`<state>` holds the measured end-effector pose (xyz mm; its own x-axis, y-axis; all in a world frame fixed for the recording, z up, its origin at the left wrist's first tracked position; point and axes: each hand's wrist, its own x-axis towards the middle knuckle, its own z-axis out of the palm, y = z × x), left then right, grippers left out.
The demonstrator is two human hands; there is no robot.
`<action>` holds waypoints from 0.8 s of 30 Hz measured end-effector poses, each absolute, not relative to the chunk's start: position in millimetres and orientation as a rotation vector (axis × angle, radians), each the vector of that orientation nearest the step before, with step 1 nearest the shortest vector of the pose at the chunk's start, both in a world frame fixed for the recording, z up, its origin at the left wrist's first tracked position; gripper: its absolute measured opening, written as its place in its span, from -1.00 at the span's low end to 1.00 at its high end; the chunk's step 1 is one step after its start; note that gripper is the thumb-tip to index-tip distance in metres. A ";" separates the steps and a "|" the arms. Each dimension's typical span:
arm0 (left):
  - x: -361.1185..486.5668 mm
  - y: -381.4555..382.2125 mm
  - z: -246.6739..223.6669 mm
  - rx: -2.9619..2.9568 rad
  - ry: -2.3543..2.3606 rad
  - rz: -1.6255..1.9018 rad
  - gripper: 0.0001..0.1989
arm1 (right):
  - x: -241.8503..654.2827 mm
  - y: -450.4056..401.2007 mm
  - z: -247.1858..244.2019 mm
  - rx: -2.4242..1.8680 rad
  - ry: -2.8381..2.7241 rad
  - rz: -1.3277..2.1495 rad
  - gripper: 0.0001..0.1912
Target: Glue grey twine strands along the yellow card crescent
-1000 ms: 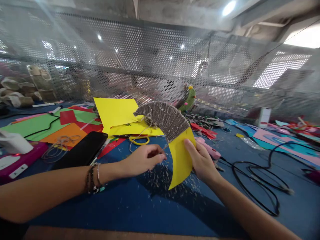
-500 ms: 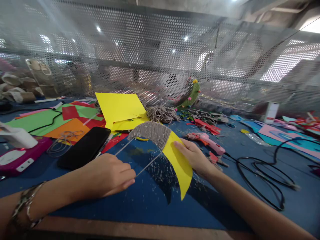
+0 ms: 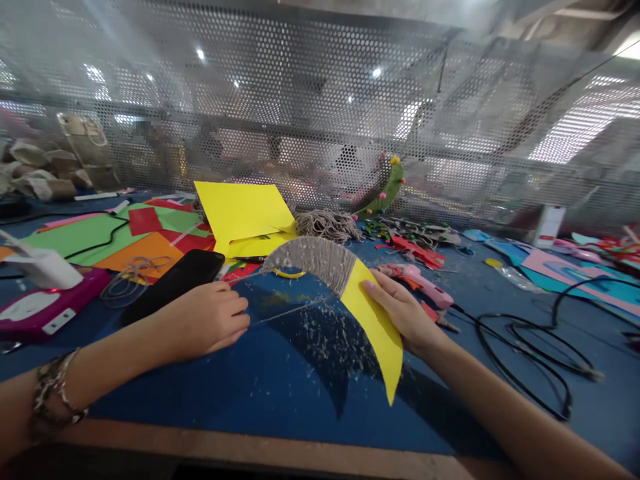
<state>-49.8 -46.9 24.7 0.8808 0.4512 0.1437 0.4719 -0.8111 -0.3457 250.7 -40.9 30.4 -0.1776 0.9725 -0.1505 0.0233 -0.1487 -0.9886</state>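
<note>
My right hand [image 3: 405,308] grips a yellow paper crescent [image 3: 376,327] by its outer edge, thumb on the front face. Grey yarn [image 3: 320,259] is wound closely round the crescent's upper left half; the lower right half is bare and ends in a point. My left hand [image 3: 213,320] is closed, pulling a strand of the yarn [image 3: 287,311] that stretches from the edge of the winding. A second stretch of strand runs from the crescent's left tip toward the same hand. The fingertips of my left hand are partly hidden from view.
A black phone [image 3: 173,283] and a magenta power strip [image 3: 55,313] lie left. Yellow card [image 3: 245,210], a grey yarn bundle [image 3: 327,227] and a green pompom-trimmed crescent [image 3: 385,193] stand behind. A pink glue gun [image 3: 425,287] and black cable [image 3: 520,373] lie right.
My left hand has moved left and slightly up, drawing the strand longer. The crescent and my right hand have shifted a little to the right.
</note>
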 end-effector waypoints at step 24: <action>-71.0 -20.3 59.3 -2.507 -0.410 -0.253 -0.62 | 253.3 -37.6 28.3 -1.330 -1.400 1.656 -0.71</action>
